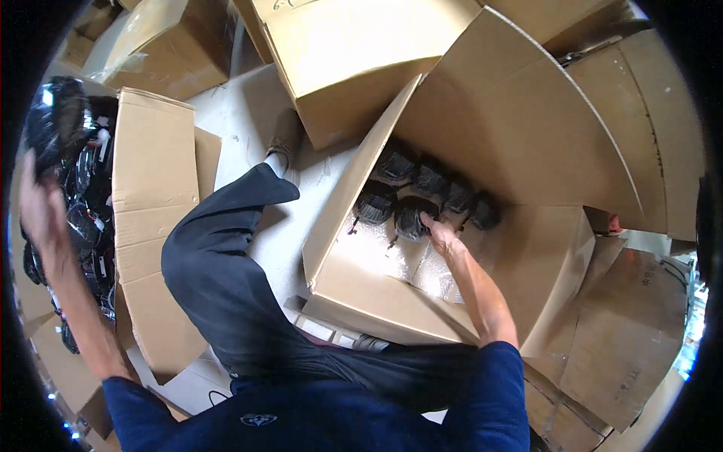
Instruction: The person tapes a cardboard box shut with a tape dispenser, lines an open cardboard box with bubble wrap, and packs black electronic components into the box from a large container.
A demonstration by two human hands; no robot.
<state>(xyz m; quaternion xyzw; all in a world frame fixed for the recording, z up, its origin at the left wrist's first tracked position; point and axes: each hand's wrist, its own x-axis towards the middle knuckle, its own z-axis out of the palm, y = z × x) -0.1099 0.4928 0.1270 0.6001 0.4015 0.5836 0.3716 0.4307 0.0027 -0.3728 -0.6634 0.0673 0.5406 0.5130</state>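
Inside the right box (527, 279), your right hand (443, 239) grips 1 black bundle (410, 217); your left hand (41, 211) holds another bundle (56, 124) over the left box (151, 196).

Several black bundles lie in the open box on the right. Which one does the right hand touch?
The right hand touches the front bundle, lowest in the picture, second from the left in the near row. The other bundles lie beyond it, untouched.

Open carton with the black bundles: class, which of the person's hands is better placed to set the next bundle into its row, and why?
Probably the right hand: it is already inside the open carton, touching a black bundle in the row. The left hand is raised far off, over the other box, gripping a different black bundle.
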